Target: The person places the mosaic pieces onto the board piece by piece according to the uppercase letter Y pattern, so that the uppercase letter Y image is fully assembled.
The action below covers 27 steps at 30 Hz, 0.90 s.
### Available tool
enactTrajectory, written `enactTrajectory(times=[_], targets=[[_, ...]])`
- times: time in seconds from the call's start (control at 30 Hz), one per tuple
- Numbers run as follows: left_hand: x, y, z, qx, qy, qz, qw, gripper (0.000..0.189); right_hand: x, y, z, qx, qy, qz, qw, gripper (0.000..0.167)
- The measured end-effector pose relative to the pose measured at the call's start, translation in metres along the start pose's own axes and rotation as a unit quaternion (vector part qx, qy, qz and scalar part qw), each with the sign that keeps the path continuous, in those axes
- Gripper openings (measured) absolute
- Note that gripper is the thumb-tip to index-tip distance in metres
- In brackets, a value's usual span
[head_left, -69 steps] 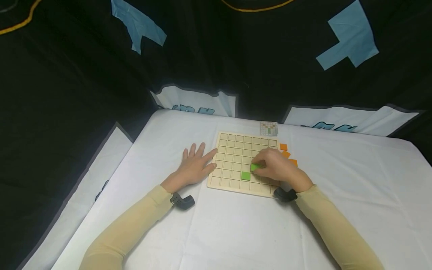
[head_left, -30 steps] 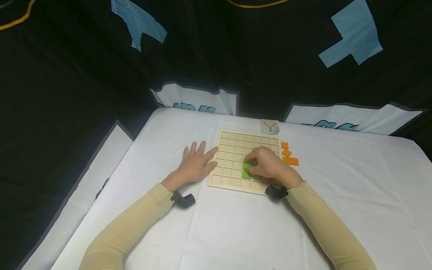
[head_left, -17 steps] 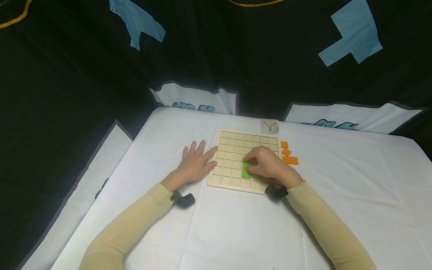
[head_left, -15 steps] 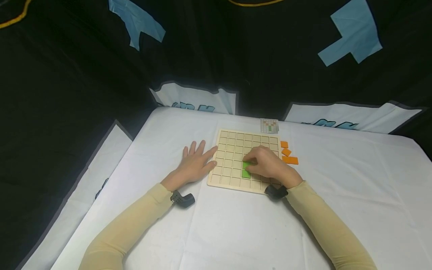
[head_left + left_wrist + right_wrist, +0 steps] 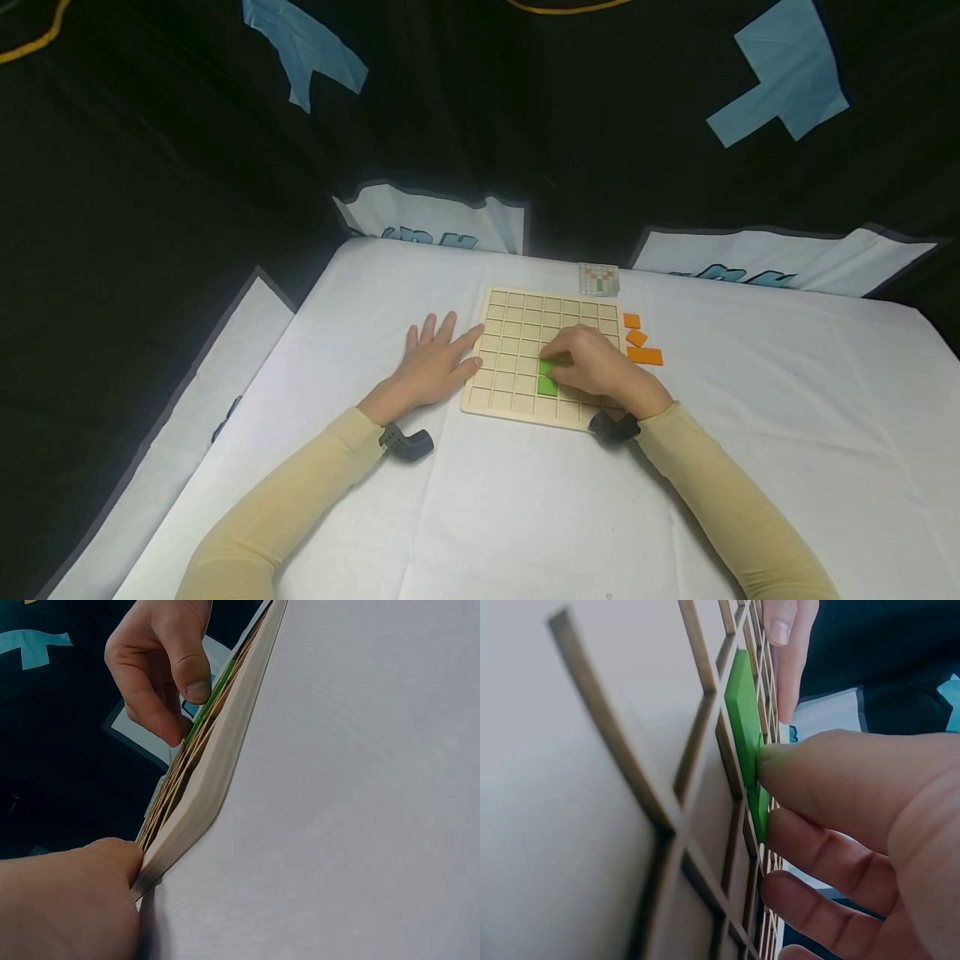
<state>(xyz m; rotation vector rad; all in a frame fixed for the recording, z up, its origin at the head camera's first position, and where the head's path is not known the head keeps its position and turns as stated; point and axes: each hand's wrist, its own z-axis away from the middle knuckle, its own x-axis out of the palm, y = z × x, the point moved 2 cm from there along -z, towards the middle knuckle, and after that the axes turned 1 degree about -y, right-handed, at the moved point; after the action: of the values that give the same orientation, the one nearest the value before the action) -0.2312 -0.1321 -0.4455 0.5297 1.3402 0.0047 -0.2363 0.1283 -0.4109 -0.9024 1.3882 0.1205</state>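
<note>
Pinching at the middle of the action, the right hand [image 5: 588, 360] has thumb and fingertips on the far green tile [image 5: 546, 367], which lies on the gridded wooden board [image 5: 510, 350]! Directly on the person's side of it, in the neighbouring square, sits the near green tile [image 5: 547, 386]. Over on the other flank, the left hand [image 5: 429, 372] lies spread on the white cloth [image 5: 525, 517], fingers straight and gripping nothing, index finger and thumb touching the board's left edge.

Just off the board's right side: a square orange tile [image 5: 632, 321], a turned orange tile [image 5: 637, 338] set cornerwise, and a longer orange piece [image 5: 645, 356], perhaps two squares together.

Now the print! Beyond the far edge, a small card [image 5: 598, 281] carries a grid with orange and green squares; any finer marking is too small to read. Behind the table, white panels on the black backdrop [image 5: 450, 142] bear blue lettering [image 5: 459, 241], dark-outlined and cut off by the table edge, so the words can't be made out.
</note>
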Motion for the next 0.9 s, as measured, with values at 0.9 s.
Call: enactTrajectory(times=[0.9], targets=[[0.0003,-0.0001,-0.0006,0.001,0.001,-0.004,1.0,0.063,-0.0039,0.0052,0.0067,0.013,0.012,-0.005,0.9998,0.028]])
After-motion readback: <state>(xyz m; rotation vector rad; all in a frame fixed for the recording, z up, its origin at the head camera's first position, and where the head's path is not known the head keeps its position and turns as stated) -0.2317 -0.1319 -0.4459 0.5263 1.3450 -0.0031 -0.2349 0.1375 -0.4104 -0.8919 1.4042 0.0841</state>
